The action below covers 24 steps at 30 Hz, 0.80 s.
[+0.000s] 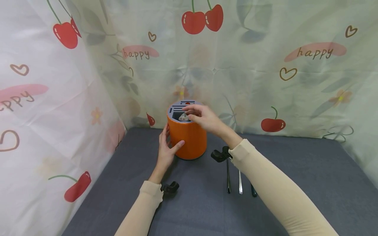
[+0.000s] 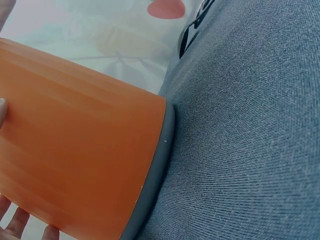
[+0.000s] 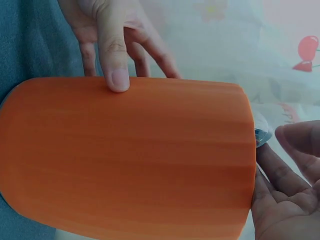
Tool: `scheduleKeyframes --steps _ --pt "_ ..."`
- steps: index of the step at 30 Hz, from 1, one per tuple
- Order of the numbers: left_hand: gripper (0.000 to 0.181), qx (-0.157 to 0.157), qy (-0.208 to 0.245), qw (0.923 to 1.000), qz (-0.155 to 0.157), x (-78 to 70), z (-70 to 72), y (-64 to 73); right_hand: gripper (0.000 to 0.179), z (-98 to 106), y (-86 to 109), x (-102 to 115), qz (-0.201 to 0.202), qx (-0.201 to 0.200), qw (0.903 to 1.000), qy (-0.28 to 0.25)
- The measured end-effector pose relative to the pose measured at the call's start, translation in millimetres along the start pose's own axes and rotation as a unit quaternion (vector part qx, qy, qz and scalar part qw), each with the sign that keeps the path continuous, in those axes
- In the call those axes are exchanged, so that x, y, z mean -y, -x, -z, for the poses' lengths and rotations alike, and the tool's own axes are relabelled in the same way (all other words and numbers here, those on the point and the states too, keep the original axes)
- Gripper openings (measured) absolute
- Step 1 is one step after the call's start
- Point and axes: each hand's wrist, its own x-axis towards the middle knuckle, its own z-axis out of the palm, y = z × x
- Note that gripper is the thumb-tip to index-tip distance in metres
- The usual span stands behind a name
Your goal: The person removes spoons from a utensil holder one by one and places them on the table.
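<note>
An orange cylindrical utensil holder (image 1: 189, 139) with a grey slotted top (image 1: 177, 108) stands upright on the table. My left hand (image 1: 166, 149) grips its left side, thumb across the front and fingers round the back; the thumb (image 3: 117, 75) shows on the orange wall in the right wrist view. Over the top, my right hand (image 1: 206, 118) has its fingers loosely bent beside a shiny rounded metal utensil head (image 1: 183, 117) in the front compartment. That same metal head (image 3: 262, 134) pokes past the rim in the right wrist view, with the right thumb (image 3: 300, 139) just apart from it.
Right of the holder, a black handle (image 1: 228, 180), a silver handle (image 1: 240, 183) and a dark handle (image 1: 253, 190) lie on the grey cloth-covered table (image 1: 200, 203), partly under the right forearm. A patterned curtain (image 1: 236, 82) rises behind and at the left.
</note>
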Motion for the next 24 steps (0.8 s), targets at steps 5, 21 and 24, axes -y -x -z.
scheduleKeyframes --steps 5,21,24 --pt "0.093 0.001 0.0 1.0 0.001 -0.8 0.4 0.3 0.037 -2.8 0.3 0.2 -0.005 -0.01 0.9999 0.009" --pt "0.092 0.0 -0.001 1.0 0.002 -3.2 0.2 1.1 0.041 -5.4 -1.5 1.4 0.006 -0.049 0.9985 -0.024" --pt "0.093 0.003 0.003 1.0 0.0 -3.8 0.3 0.9 0.041 -5.1 -2.6 2.2 0.007 -0.06 0.9978 -0.027"
